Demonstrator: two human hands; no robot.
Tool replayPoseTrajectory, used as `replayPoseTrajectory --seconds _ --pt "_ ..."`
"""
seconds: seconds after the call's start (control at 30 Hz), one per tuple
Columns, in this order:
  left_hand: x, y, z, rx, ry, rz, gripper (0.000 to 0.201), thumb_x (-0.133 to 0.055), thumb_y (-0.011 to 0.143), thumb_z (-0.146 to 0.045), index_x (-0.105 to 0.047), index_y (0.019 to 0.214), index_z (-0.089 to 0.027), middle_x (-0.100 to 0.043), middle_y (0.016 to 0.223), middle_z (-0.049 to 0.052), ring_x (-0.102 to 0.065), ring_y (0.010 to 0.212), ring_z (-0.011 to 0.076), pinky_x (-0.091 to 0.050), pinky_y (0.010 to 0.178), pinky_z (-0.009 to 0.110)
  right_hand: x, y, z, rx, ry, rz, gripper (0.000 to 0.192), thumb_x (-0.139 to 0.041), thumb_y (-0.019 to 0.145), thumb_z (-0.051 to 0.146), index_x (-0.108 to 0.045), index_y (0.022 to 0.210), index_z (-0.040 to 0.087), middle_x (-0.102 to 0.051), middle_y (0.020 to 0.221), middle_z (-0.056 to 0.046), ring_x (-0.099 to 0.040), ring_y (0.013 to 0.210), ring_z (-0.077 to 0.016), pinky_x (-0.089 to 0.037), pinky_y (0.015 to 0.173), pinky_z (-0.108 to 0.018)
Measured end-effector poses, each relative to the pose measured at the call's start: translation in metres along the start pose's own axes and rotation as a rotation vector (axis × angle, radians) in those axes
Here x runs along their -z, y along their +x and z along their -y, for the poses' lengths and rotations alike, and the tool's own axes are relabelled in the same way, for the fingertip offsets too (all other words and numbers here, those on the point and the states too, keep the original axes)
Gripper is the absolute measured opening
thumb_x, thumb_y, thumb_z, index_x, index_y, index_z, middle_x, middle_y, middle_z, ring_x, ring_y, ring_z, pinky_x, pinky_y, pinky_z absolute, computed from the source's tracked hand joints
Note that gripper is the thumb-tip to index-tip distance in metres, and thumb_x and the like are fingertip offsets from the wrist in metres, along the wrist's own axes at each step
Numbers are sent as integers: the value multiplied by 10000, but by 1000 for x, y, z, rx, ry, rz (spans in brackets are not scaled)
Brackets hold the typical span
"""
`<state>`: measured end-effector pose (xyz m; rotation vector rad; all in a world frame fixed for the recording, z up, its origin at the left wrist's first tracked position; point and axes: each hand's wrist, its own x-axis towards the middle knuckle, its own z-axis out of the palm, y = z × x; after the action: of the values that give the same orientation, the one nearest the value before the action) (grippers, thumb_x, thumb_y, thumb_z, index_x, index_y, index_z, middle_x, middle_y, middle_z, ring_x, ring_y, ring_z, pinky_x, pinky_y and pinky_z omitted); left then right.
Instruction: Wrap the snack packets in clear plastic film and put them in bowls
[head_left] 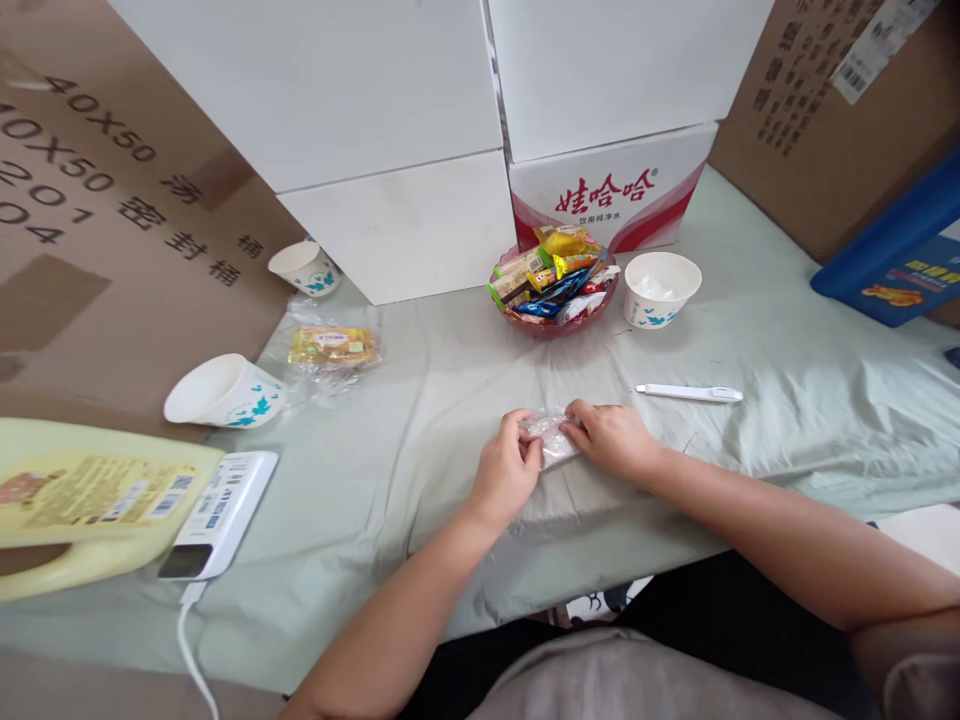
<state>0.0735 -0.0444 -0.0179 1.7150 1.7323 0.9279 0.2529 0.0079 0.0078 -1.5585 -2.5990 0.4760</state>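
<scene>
Between my two hands, low over the front of the cloth-covered table, is a small clear plastic packet (pixel 553 440) with something whitish in it; what it contains I cannot make out. My left hand (pixel 507 463) pinches its left edge between thumb and fingers. On the other side, my right hand (pixel 611 436) grips the upper right part of the packet, fingers curled. A white utility knife (pixel 688 393) lies on the cloth just beyond my right hand. Further back, a reddish glass bowl (pixel 555 325) is heaped with wrapped snacks (pixel 551 275).
A paper bowl (pixel 661 290) with clear plastic inside stands right of the snack bowl. At left are two more paper bowls, one tipped (pixel 225 392), a yellow wrapped packet (pixel 334 345), a yellow jug (pixel 97 500) and a white power bank (pixel 221 515) with a cable. White boxes (pixel 405 225) wall the back.
</scene>
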Motion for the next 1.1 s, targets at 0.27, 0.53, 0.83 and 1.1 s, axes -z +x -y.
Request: replayPoseTrajectory --seconds 0.27,0.53,0.83,1.1 --pt "-1 5 1 2 121 -71 295 -572 811 -105 -471 1068 -209 -626 828 12 -656 714 170 -525 675 291 -21 -1 -8 628 3 -307 322 -443 980 261 -607 1229 139 -642 1242 -144 -544 1202 -256 -445 1005 -425" --pt "9 -4 10 -386 498 -61 283 -491 857 -69 -549 1106 -191 -590 1205 110 -579 1068 267 -511 910 429 -32 0 -1 602 -28 -171 398 -439 978 224 -552 1346 125 -531 1422 -141 -468 1320 -267 -419 1064 -443" --pt "2 -1 18 -397 537 -103 287 -530 876 -174 -585 1155 -136 -588 1200 140 -524 1074 295 -492 922 463 41 34 -62 391 -106 -416 251 -451 905 129 -684 995 150 -716 985 -110 -639 935 -217 -501 830 -322" --pt "1 -2 13 -354 530 -60 282 -557 849 -172 -605 1127 -170 -590 1200 126 -513 1081 294 -470 923 472 142 97 -128 -263 -291 -174 270 -493 926 216 -687 1095 136 -658 1134 -143 -588 1066 -286 -453 889 -398"
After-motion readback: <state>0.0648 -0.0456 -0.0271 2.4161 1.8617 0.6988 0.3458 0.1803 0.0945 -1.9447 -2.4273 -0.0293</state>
